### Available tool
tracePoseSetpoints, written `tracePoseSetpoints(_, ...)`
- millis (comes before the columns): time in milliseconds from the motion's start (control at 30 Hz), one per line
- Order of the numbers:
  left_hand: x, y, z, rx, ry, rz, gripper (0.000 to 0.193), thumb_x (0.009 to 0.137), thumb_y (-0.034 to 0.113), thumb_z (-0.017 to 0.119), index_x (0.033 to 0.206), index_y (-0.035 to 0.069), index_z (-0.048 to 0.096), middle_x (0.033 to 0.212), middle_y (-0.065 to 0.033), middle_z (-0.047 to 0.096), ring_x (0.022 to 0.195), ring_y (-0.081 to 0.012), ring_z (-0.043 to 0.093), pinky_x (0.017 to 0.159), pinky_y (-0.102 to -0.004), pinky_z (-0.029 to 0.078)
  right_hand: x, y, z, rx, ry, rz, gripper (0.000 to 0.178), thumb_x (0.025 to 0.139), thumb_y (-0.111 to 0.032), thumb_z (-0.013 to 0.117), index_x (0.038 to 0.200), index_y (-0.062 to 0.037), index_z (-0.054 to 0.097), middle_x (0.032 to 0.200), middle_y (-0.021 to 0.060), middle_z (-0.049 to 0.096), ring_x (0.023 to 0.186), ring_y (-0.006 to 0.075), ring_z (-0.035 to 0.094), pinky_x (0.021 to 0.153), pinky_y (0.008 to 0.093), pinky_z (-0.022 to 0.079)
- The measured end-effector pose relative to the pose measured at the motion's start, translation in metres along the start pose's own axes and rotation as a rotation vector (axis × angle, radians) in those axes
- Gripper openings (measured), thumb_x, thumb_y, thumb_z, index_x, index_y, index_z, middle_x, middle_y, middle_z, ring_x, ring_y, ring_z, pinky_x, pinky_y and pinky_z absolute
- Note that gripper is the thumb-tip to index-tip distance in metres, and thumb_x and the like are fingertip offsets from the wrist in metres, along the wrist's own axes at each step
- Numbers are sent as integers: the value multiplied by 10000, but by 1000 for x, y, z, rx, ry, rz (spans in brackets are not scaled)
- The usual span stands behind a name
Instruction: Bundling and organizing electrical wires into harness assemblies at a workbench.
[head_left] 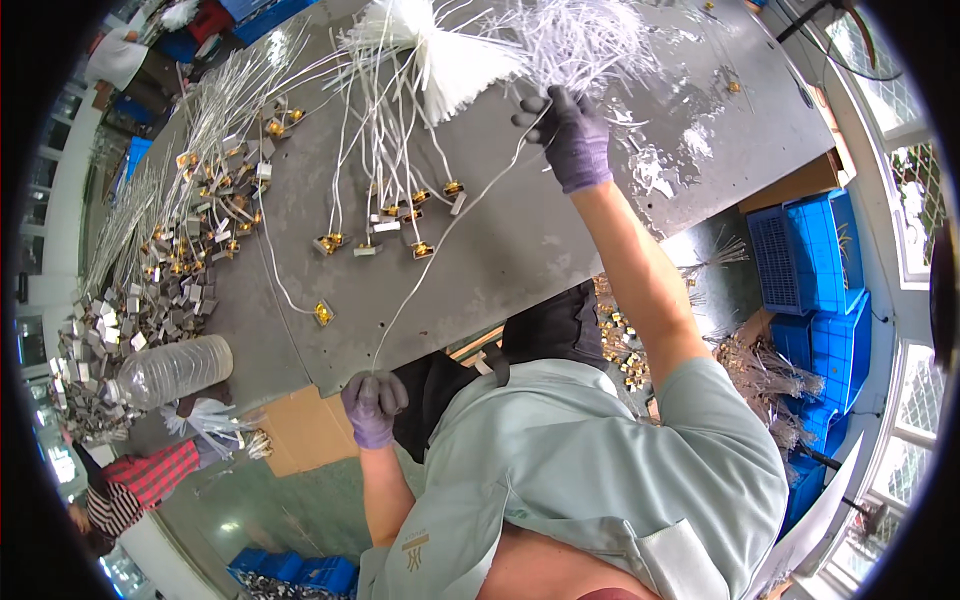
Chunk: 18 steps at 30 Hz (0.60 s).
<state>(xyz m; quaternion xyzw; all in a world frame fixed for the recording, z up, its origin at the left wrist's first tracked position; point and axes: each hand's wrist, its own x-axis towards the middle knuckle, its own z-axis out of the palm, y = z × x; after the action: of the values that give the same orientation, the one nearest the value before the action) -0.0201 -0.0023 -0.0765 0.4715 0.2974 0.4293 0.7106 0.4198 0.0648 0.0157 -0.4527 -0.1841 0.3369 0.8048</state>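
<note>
Reaching far over the grey table (515, 230) with half-curled right hand (565, 135), gripping a white wire (410, 296) at the fingers, pinching its near end in bunched left hand (374, 407) beside the table's front edge, stretched slantwise between both.

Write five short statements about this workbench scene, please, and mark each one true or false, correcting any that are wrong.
1. The right hand wears a purple and dark grey glove. True.
2. The left hand is bare. False: it also wears a purple and dark grey glove.
3. A pale wire stretches between the two hands. True.
4. The clear plastic bottle stands upright. False: it lies on its side.
5. The blue crates sit on top of the table. False: they are beyond its right side, off the tabletop.
</note>
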Motion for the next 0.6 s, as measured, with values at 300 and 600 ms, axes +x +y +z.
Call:
tracePoseSetpoints(300,41,13,45,35,90,-146,286,941,245,517,823,0,602,394,-16,291,321,-134,268,334,-290,276,-30,-14,41,-366,-320,117,287,925,-263,567,1005,12,579,931,132,680,836,230,687,614,272,531)
tracePoseSetpoints(600,10,-9,23,-179,58,-453,314,934,281,531,855,-12,614,407,-22,318,330,-160,338,351,-297,318,-59,44,21,-602,-375,264,251,931,-223,548,986,16,602,873,110,689,768,163,674,602,243,527)
